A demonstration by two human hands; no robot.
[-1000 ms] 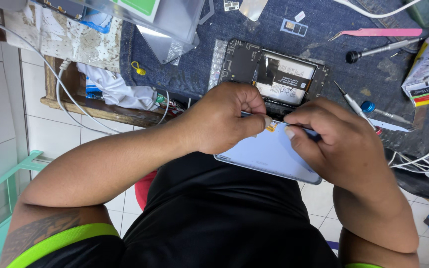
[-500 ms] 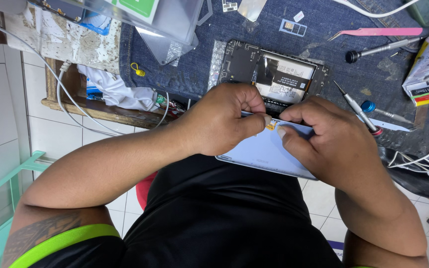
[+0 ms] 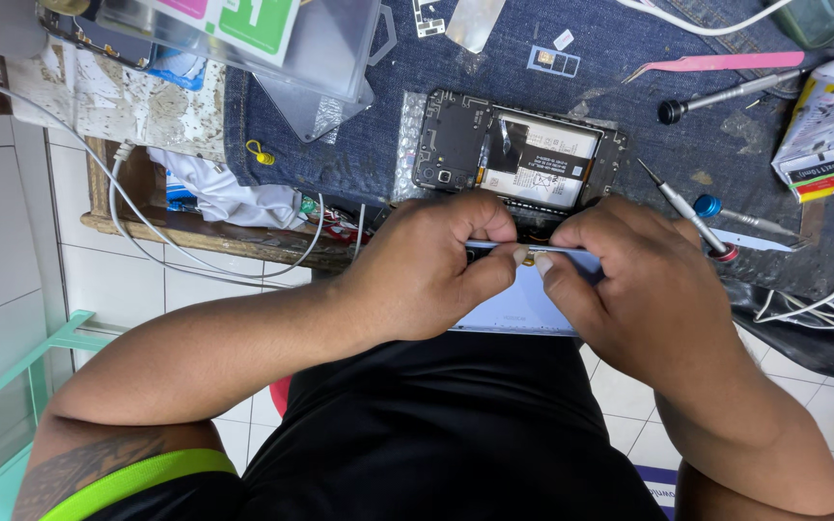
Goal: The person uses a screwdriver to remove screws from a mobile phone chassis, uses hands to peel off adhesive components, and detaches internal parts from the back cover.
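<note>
- Pale blue panel (image 3: 518, 311), thin and flat, held edge-up over the lap, just below the worktop (image 3: 359, 154) edge; its upper rim shows between the fingers, most of the face is covered by both hands.
- Small yellowish bit (image 3: 529, 259) at the rim, between the two thumbs; too small to tell what it is.
- Left hand (image 3: 431, 265): fingers curled over the top edge, thumb pressed on the near face, pinching the panel.
- Right hand (image 3: 634, 275): same grip from the other side, thumb tip just beside the left thumb.
- Opened phone (image 3: 518, 154) lies on the worktop just above the hands, insides up; its lower edge is hidden by the knuckles.
- Screwdriver (image 3: 682, 207) right of the phone, tip up-left.
- Pink tweezers (image 3: 716, 64) farther up.
- Clear box (image 3: 272, 48), top left, cut off by the frame.
</note>
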